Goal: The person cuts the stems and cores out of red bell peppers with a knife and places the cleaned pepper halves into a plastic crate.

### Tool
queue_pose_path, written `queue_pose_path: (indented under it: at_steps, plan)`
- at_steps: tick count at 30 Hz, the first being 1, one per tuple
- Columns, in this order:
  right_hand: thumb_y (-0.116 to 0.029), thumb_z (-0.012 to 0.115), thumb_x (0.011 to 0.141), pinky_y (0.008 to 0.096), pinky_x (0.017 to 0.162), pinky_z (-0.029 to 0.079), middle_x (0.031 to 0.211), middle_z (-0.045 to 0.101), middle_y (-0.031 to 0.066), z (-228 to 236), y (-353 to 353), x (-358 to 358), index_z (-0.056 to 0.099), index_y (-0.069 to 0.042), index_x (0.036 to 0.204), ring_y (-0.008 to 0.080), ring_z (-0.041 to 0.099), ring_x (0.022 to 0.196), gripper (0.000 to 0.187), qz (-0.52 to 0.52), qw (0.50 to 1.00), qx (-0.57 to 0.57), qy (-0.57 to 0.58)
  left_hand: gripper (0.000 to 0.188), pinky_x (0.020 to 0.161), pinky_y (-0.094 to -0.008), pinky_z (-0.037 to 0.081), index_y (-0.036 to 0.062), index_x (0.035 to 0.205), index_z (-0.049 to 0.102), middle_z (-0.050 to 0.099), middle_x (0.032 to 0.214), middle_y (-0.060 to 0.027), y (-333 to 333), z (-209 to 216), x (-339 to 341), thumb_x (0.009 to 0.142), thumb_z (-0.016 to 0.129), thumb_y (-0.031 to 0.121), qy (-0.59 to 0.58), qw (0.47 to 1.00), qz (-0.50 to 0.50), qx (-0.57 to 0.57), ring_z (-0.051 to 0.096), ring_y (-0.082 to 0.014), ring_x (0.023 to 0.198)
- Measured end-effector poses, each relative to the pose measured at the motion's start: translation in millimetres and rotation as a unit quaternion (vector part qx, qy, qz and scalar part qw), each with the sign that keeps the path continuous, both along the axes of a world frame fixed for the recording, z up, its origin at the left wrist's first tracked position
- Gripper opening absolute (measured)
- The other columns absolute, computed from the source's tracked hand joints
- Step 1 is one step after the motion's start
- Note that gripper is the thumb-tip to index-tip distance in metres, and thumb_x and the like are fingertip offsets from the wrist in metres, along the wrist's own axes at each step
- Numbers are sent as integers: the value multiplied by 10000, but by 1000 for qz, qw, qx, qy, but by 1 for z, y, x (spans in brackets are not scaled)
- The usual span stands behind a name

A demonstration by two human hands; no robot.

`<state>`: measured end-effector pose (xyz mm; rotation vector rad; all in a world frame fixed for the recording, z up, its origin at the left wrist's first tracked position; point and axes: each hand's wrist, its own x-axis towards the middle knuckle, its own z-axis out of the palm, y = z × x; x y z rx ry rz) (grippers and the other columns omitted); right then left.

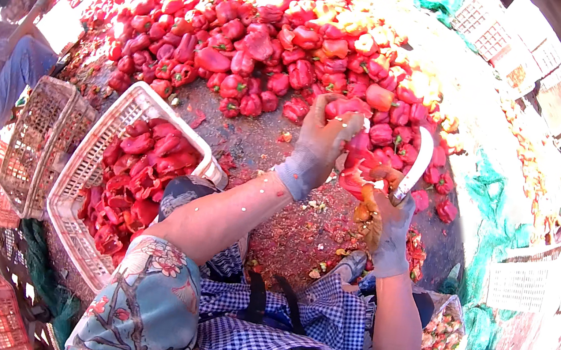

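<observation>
My left hand (320, 137), in a soiled grey work glove, is closed on a red bell pepper (348, 106). Close to it, my right hand (385, 226), gloved too, grips a knife (416, 164) with a curved pale blade that points up and away from me. Red pepper flesh (354, 178) shows between the two hands, against the right hand's fingers; which hand bears it I cannot tell. Left of my knees, a white plastic crate (97, 137) holds many opened red pepper pieces (140, 174).
A wide heap of red peppers (242, 50) spreads across the ground ahead. A container of pale pepper scraps (443, 336) stands by my right leg. Stacked crates (41, 142) and a seated person's blue-clad leg (21, 76) are at left. Green netting (485, 283) lies at right.
</observation>
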<state>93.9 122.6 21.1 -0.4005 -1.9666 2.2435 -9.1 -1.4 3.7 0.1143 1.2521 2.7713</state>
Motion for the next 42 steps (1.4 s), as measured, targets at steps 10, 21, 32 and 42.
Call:
queue_pose_path:
  at_steps: [10, 21, 32, 42]
  plan:
    - [-100, 538, 932, 173, 361, 301, 706, 510, -6, 63, -46, -18, 417, -104, 1311, 28, 370, 418, 398, 52, 989, -37, 134, 335, 602, -282, 496, 137, 1105, 448, 549, 833, -25, -33, -3, -23, 839, 644, 193, -247, 963, 46, 94, 530, -123, 626]
    - [-154, 651, 767, 390, 835, 514, 1128, 595, 192, 60, 1, -39, 550, -35, 1218, 322, 610, 993, 477, 62, 776, 562, 282, 550, 925, -491, 496, 105, 1280, 493, 579, 1241, -117, -29, -1, -1, 905, 520, 507, -11, 899, -385, 208, 586, -279, 1116]
    - [-243, 610, 732, 430, 823, 488, 1003, 627, 160, 10, 32, -2, 549, -60, 1137, 331, 617, 950, 449, 53, 857, 509, 60, 550, 913, -558, 483, 105, 1316, 452, 539, 1286, -120, -2, -9, 35, 910, 519, 470, -44, 892, -449, 7, 549, -322, 1157]
    - [-164, 603, 688, 465, 675, 496, 840, 644, 174, -5, 60, 20, 573, -84, 943, 352, 644, 832, 269, -11, 878, 478, -35, 448, 988, -620, 381, 130, 1280, 497, 517, 1313, -74, 26, -37, 33, 904, 536, 370, 67, 829, -554, 37, 474, -313, 1231]
